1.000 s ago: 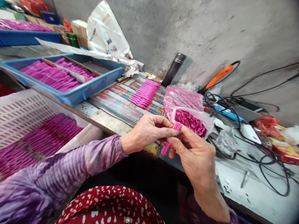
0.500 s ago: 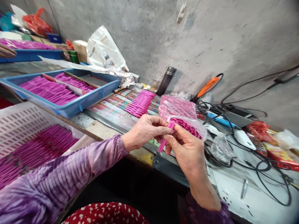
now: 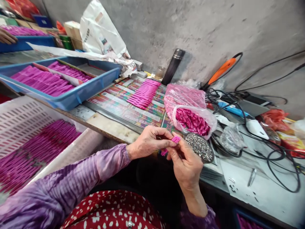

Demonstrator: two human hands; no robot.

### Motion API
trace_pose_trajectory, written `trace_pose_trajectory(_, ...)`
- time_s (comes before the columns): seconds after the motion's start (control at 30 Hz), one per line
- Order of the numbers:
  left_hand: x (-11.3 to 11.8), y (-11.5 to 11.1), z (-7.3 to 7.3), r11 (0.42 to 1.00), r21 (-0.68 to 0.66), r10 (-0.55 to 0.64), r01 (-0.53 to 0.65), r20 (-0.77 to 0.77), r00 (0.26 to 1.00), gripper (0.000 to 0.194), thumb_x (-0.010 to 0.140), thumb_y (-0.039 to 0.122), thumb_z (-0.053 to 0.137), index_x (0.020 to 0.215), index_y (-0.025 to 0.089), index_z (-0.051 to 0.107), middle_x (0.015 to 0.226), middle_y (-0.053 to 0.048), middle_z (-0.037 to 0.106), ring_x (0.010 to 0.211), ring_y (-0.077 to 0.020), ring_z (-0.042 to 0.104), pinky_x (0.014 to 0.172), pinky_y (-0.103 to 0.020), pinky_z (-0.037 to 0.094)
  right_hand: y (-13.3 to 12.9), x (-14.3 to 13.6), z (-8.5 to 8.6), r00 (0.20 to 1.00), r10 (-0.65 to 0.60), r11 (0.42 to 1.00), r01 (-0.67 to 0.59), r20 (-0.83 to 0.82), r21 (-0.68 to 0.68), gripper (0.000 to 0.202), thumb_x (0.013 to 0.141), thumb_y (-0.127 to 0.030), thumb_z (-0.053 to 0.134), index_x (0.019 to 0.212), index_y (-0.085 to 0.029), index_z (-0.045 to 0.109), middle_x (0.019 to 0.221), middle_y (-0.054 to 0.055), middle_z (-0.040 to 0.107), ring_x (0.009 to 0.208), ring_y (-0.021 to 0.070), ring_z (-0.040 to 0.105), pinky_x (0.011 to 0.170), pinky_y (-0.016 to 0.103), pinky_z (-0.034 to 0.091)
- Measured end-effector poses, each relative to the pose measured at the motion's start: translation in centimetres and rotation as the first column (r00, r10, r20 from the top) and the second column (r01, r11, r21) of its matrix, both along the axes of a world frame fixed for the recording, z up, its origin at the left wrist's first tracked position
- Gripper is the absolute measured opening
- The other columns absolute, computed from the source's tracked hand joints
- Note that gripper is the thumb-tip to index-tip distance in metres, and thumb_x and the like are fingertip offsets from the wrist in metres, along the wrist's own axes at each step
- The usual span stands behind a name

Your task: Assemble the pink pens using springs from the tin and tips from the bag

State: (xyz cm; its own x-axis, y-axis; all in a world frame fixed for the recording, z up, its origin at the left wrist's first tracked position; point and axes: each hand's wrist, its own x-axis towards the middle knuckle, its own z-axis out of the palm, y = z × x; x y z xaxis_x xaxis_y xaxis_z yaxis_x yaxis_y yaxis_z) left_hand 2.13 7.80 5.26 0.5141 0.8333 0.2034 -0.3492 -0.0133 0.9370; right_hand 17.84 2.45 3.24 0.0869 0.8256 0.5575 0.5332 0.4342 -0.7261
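Observation:
My left hand [image 3: 150,142] pinches a slim magenta plastic piece [image 3: 176,139] between thumb and fingers, just in front of the table edge. On the same piece, my right hand [image 3: 187,163] closes its thumb and fingers from the other side. Its slotted end shows above the fingertips and a short bit below; the middle is hidden. Right beside my right hand lies a round heap of small shiny metal parts [image 3: 199,147]. Beyond that, an open plastic bag [image 3: 184,98] holds many small magenta pieces [image 3: 192,121]. A row of long magenta pieces [image 3: 144,93] lies on the printed mat [image 3: 114,98].
A blue tray [image 3: 69,103] with magenta pieces stands at left, above a white perforated basket [image 3: 21,119]. Against the wall are a dark flask [image 3: 173,66] and an orange-handled tool [image 3: 221,70]. Black cables [image 3: 264,151] tangle at right. Another person's hand [image 3: 7,36] shows far left.
Both hands have drawn slightly back toward my body, still holding the magenta piece, which is now tilted differently. The view has shifted, and the heap of metal parts has come into sight.

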Motion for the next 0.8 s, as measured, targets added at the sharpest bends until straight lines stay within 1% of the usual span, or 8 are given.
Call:
trace_pose_trajectory(0.07, 0.2, -0.3, -0.4, 1.0, -0.002, -0.007, 0.007, 0.015, 1.0, 0.046, 0.073, 0.053, 0.086, 0.082, 0.009, 0.073, 0.071, -0.004, 0.067, 0.056, -0.0103, 0.059, 0.057, -0.023, 0.051, -0.3, 0.1, -0.7, 1.0, -0.006, 1.0, 0.005, 0.012, 0.03, 0.031, 0.093, -0.03, 0.068, 0.123, -0.023, 0.074, 0.09, 0.004, 0.079, 0.05, 0.0136, 0.061, 0.055, 0.029, 0.057)
trace_pose_trajectory(0.17, 0.3, -0.5, -0.4, 1.0, -0.018, 0.002, -0.002, -0.013, 1.0, 0.047, 0.072, 0.055, 0.086, 0.082, 0.01, 0.073, 0.068, -0.003, 0.066, 0.056, -0.0106, 0.058, 0.057, -0.024, 0.051, -0.4, 0.1, -1.2, 0.999, -0.027, 0.999, 0.026, 0.017, 0.038, 0.031, 0.093, -0.032, 0.067, 0.122, -0.022, 0.073, 0.094, 0.005, 0.079, 0.051, 0.0138, 0.062, 0.058, 0.03, 0.059)
trace_pose_trajectory(0.3, 0.3, -0.6, -0.2, 1.0, -0.016, 0.015, -0.016, -0.039, 0.999, 0.049, 0.071, 0.056, 0.086, 0.082, 0.011, 0.074, 0.067, -0.003, 0.066, 0.056, -0.011, 0.059, 0.058, -0.024, 0.052, -0.3, 0.0, -1.4, 0.999, -0.042, 0.998, 0.041, 0.021, 0.037, 0.031, 0.094, -0.035, 0.067, 0.12, -0.021, 0.074, 0.082, 0.004, 0.077, 0.052, 0.0152, 0.063, 0.057, 0.03, 0.059)
trace_pose_trajectory(0.47, 0.2, -0.6, -0.5, 1.0, 0.003, 0.013, -0.013, -0.017, 1.0, 0.04, 0.075, 0.049, 0.085, 0.083, 0.012, 0.075, 0.072, -0.003, 0.069, 0.057, -0.0118, 0.063, 0.058, -0.023, 0.054, -0.2, 0.0, -1.7, 0.996, -0.073, 0.996, 0.071, 0.043, 0.055, 0.032, 0.095, -0.039, 0.065, 0.122, -0.023, 0.074, 0.077, 0.004, 0.076, 0.06, 0.0204, 0.07, 0.064, 0.034, 0.062)
trace_pose_trajectory(0.57, 0.2, -0.7, -0.5, 1.0, 0.013, 0.015, -0.015, -0.011, 1.0, 0.035, 0.077, 0.044, 0.085, 0.085, 0.012, 0.076, 0.075, -0.003, 0.071, 0.059, -0.0109, 0.064, 0.059, -0.021, 0.054, -0.2, 0.1, -1.9, 0.996, -0.07, 0.995, 0.066, 0.052, 0.073, 0.03, 0.095, -0.036, 0.065, 0.119, -0.023, 0.075, 0.074, 0.004, 0.076, 0.065, 0.0226, 0.073, 0.068, 0.036, 0.063)
trace_pose_trajectory(0.67, 0.1, -0.7, -0.5, 1.0, 0.017, 0.016, -0.016, -0.01, 1.0, 0.034, 0.077, 0.043, 0.085, 0.086, 0.011, 0.077, 0.075, -0.003, 0.072, 0.059, -0.0108, 0.065, 0.059, -0.02, 0.054, -0.1, 0.1, -1.9, 0.997, -0.06, 0.993, 0.054, 0.049, 0.107, 0.027, 0.094, -0.032, 0.067, 0.117, -0.022, 0.076, 0.077, 0.004, 0.077, 0.067, 0.0227, 0.074, 0.07, 0.036, 0.063)
trace_pose_trajectory(0.8, 0.1, -0.7, -0.4, 1.0, 0.022, 0.015, -0.015, -0.007, 1.0, 0.034, 0.077, 0.043, 0.085, 0.086, 0.011, 0.077, 0.075, -0.004, 0.072, 0.059, -0.0114, 0.066, 0.058, -0.021, 0.054, -0.2, 0.0, -1.8, 0.998, -0.053, 0.996, 0.051, 0.033, 0.078, 0.028, 0.093, -0.03, 0.067, 0.119, -0.023, 0.076, 0.077, 0.003, 0.077, 0.069, 0.0234, 0.074, 0.07, 0.037, 0.063)
